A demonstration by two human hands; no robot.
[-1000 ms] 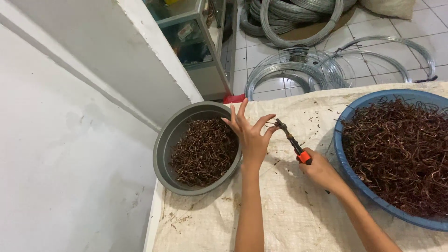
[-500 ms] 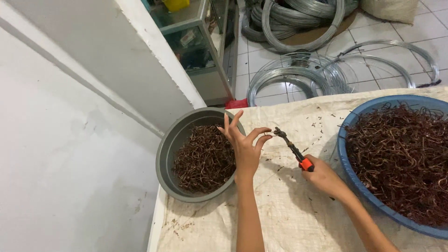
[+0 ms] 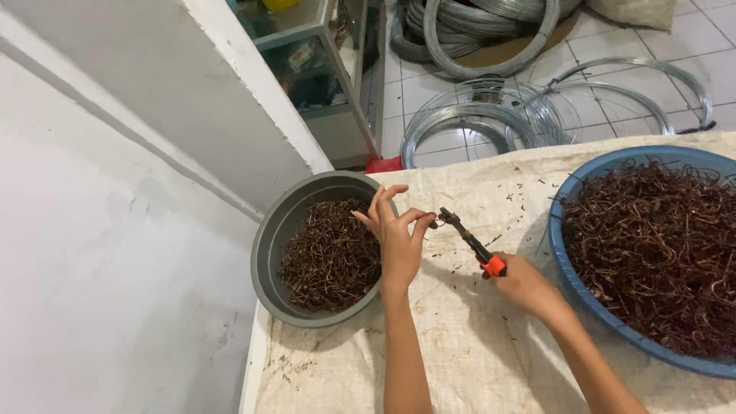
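Pliers (image 3: 469, 241) with an orange grip are held in the right hand (image 3: 521, 284), which is closed around the handles, just to the right of the grey basin (image 3: 268, 245). The dark nose of the pliers points up and to the left, toward the left hand (image 3: 397, 241), and its tip comes very near a small piece of rusty wire (image 3: 438, 223). The left hand pinches this small piece between thumb and forefinger, and the other fingers are spread and lifted; the hand is above the right rim of the grey basin. If the nose of the pliers already bites the wire, I cannot tell, the piece is too small.

The grey basin is round and stands at the left edge of a table covered with pale woven sacking (image 3: 460, 360). Inside it lies a heap of short brown wire pieces (image 3: 330, 257). Well to the right of the grey basin there is a bigger blue basin (image 3: 571, 192), full of longer tangled rusty wires (image 3: 659, 245). Behind the grey basin, on the tiled floor, lie coils of grey steel wire (image 3: 475, 115), and left of them a glass cabinet (image 3: 322, 69). To the left of the grey basin is a white wall (image 3: 107, 268)
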